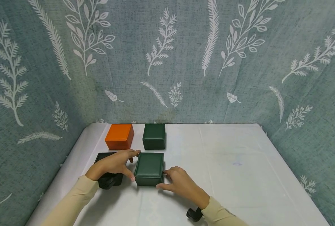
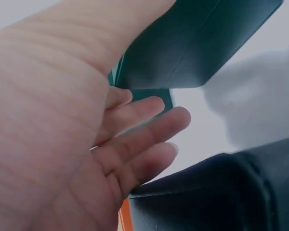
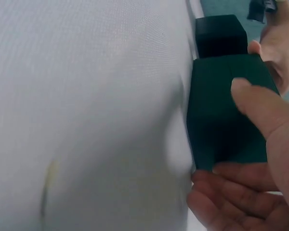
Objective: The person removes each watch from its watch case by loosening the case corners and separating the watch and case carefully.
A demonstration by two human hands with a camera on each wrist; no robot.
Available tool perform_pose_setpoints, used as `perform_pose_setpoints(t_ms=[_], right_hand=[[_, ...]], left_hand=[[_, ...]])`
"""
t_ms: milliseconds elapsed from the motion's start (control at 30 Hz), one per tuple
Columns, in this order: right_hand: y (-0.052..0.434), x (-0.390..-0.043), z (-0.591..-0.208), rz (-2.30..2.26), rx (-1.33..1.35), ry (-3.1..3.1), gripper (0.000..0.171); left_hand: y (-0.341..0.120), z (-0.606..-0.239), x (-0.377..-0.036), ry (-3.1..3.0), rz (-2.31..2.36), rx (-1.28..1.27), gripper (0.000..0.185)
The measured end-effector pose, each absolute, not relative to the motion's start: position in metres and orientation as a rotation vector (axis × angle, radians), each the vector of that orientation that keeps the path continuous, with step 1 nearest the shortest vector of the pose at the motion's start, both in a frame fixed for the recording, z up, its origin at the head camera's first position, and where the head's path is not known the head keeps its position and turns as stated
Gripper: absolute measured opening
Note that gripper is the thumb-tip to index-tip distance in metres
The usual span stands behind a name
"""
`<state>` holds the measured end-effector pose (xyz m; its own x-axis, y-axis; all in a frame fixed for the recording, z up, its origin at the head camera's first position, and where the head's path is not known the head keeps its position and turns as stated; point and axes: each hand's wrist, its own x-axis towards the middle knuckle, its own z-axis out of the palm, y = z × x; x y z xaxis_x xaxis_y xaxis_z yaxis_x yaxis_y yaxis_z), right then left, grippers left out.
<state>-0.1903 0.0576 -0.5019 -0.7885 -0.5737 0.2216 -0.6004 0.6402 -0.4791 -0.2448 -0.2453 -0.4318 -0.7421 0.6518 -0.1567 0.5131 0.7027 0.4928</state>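
Seemingly, from the head view, the near green box (image 1: 149, 168) sits on the white table (image 1: 240, 163) between both hands, in front of the far green box (image 1: 154, 136) and orange box (image 1: 119, 136); squeezing evenly from both sides should keep it square. Left wrist view: the left hand (image 2: 62, 139) lies relaxed, fingers straight, beside the box over a black box (image 2: 216, 192). Right wrist view: the right hand (image 3: 260, 159) pinches the box's side, thumb against its face.
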Motion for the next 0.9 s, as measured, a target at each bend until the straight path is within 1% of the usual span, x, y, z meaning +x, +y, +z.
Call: perform_pose_setpoints(t_ms=[233,600,900], right_hand=[[0.052,-0.191,-0.499,0.885,0.931,-2.825,0.043],[0.048,-0.187,-0.505,0.884,0.915,-2.765,0.035],[0.054,-0.19,-0.501,0.899,0.976,-2.709,0.026]], left_hand=[[-0.242,-0.43,-0.246,2.551,0.649,0.902,0.111],[-0.245,-0.441,-0.239,2.252,1.116,0.756,0.12],[-0.244,-0.445,-0.233,2.272,1.218,0.765,0.115]])
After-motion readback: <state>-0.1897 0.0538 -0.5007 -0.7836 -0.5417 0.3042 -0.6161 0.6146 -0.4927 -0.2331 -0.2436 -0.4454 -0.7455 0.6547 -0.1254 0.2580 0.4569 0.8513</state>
